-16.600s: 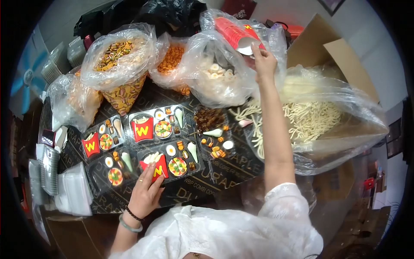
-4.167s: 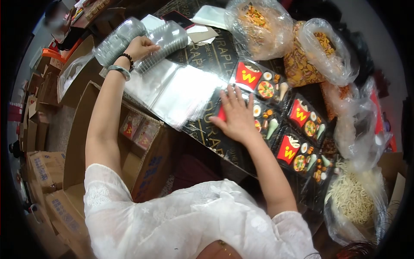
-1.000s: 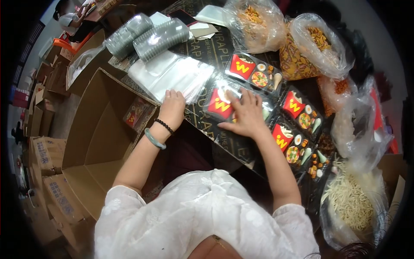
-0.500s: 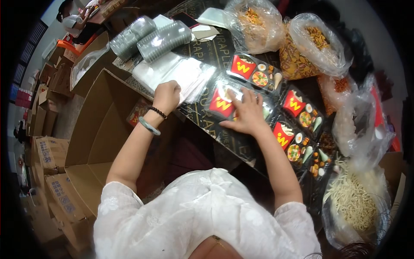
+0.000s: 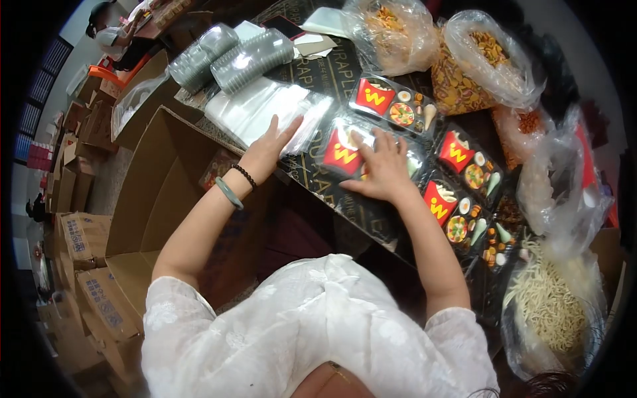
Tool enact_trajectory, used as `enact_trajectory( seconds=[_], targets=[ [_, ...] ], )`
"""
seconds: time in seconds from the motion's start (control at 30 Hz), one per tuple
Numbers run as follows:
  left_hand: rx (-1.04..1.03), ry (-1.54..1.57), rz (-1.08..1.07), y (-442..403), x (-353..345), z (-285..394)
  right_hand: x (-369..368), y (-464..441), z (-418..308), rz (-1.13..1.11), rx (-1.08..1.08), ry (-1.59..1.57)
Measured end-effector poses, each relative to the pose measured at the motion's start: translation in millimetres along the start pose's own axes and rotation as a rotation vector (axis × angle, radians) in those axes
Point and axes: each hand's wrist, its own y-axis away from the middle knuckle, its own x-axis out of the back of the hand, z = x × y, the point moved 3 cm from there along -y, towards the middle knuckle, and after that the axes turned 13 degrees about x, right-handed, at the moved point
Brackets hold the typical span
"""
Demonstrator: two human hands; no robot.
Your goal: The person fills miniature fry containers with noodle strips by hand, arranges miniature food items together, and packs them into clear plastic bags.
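My left hand, fingers spread, is at the near edge of a stack of clear plastic bags; nothing shows in its grasp. A black bead bracelet and a pale green bangle circle that wrist. My right hand lies with fingers apart on top of a clear-wrapped pack of miniature food pieces with a red fries box, partly covering it. Just beyond is a similar pack. More such packs lie to the right, one nearer me.
Stacked clear plastic lids or trays stand behind the bags. Bags of small yellow-orange pieces and of pale strips line the right side. An open cardboard box is at my left. Another person sits far back left.
My left hand has gone from curled fingers at the bag stack to spread fingers, slightly nearer me. My right hand stays on the same pack.
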Motion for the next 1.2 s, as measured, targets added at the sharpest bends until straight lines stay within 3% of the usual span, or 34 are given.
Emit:
enact_trajectory(
  seconds=[0.1,0.33,0.53,0.67,0.77,0.87,1.0,1.1,1.2],
  targets=[
    [-0.161,0.041,0.01,0,1,-7,3,-1,0,0.018,0.003,-0.019],
    [-0.051,0.01,0.153,-14,17,-30,17,-9,-7,0.064,0.044,-0.096],
    [-0.188,-0.048,0.227,-15,26,-23,30,-33,-47,0.126,0.206,-0.127],
    [-0.291,-0.055,0.153,-17,23,-27,15,-65,-65,0.104,0.231,-0.078],
    [-0.419,-0.07,-0.027,-19,23,-28,-1,-86,-63,0.065,0.145,-0.081],
    [-0.33,-0.213,-0.286,-6,42,2,-13,-91,-62,0.105,0.059,-0.08],
    [-0.213,-0.348,-0.245,-2,17,21,-26,-100,-73,0.186,-0.09,-0.115],
    [-0.201,-0.193,-0.247,-8,1,17,-43,-104,-67,0.241,-0.133,-0.089],
    [-0.176,-0.166,-0.336,-9,9,26,-6,-67,-57,0.245,-0.167,0.015]
  ],
)
